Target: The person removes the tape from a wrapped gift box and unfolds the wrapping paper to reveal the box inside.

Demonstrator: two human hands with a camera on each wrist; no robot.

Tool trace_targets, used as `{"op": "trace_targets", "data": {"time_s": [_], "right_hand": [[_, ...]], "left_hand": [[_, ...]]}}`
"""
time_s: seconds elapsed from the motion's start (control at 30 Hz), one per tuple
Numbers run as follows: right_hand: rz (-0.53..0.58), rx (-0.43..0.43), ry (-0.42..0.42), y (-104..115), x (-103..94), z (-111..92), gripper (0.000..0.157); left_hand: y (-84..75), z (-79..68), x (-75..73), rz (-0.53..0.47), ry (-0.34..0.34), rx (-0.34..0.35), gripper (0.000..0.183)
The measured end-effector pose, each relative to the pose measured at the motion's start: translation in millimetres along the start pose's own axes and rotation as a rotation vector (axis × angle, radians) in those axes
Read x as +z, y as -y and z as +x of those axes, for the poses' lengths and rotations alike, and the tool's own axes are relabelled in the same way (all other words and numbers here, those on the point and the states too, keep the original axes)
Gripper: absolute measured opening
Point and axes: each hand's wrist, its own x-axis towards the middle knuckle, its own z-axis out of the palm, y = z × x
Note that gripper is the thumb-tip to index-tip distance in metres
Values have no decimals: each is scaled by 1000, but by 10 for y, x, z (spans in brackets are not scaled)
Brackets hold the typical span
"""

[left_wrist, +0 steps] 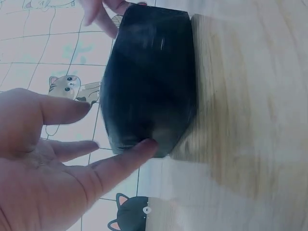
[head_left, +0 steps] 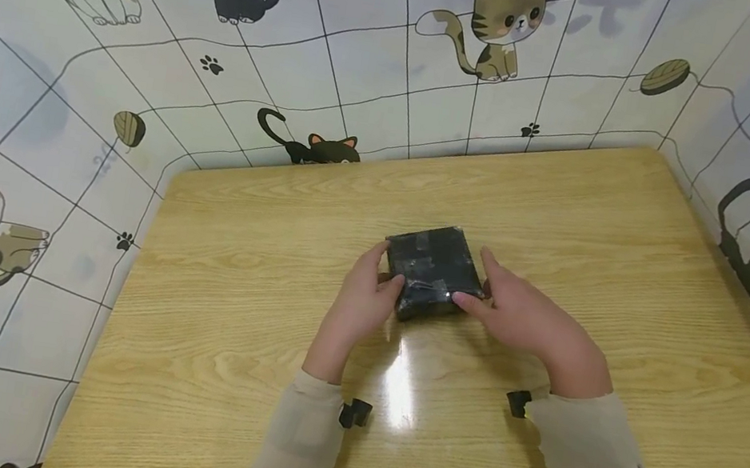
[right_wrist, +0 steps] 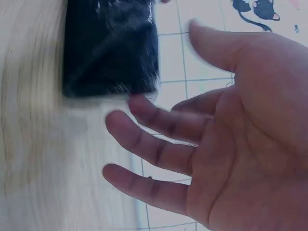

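A flat, square black package [head_left: 434,265], with shiny clear tape or film across it, is between both hands over the middle of the wooden table. My left hand [head_left: 364,291] is at its left side, thumb by the near corner. In the left wrist view, one extended fingertip of the left hand [left_wrist: 53,159] touches the package [left_wrist: 149,82], while the thumb stands apart. At the right side is my right hand [head_left: 517,308], thumb near the front right corner. The right wrist view shows the right hand [right_wrist: 207,130] with spread, relaxed fingers, one fingertip at the package's edge [right_wrist: 113,53].
The light wooden table [head_left: 223,325] meets a back wall [head_left: 369,79] and side walls covered with cartoon cats and grid lines. Small black devices [head_left: 356,413] sit at the wrists by the beige sleeves [head_left: 303,442].
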Motion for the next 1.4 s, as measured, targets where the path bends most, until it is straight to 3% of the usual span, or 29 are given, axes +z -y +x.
{"op": "trace_targets", "data": {"time_s": [0.2, 0.33, 0.43, 0.53, 0.6, 0.67, 0.8, 0.93, 1.03, 1.17, 1.3, 1.4], "right_hand": [[-23, -92, 88, 153, 28, -70, 83], [-39, -138, 146, 249, 50, -115, 67], [-93, -179, 78, 286, 48, -133, 48], [-169, -177, -65, 281, 36, -127, 36], [-202, -176, -152, 256, 34, -96, 38], [-205, -168, -181, 226, 41, -58, 49], [-184, -186, -133, 178, 83, 26, 65], [-151, -182, -84, 163, 126, 84, 69], [-122, -144, -67, 157, 136, 107, 71], [-118, -75, -60, 149, 145, 129, 73], [-124, -23, -67, 159, 157, 141, 75], [-147, 5, -73, 175, 161, 152, 76]], "left_hand": [[-21, -2, 43, 146, -1, -28, 82], [-17, 5, 46, 164, 20, -1, 89], [-6, 17, 31, 164, 60, 20, 89], [14, 40, -4, 149, 124, 49, 87], [34, 57, -39, 146, 172, 88, 84], [59, 68, -75, 147, 217, 137, 80], [125, 72, -112, 118, 284, 240, 75], [155, 58, -115, 66, 310, 275, 75], [132, 33, -133, 128, 270, 219, 73], [81, -31, -180, 234, 249, 65, 69], [17, -105, -213, 237, 287, -34, 71], [-28, -134, -232, 251, 245, -81, 72]]}}
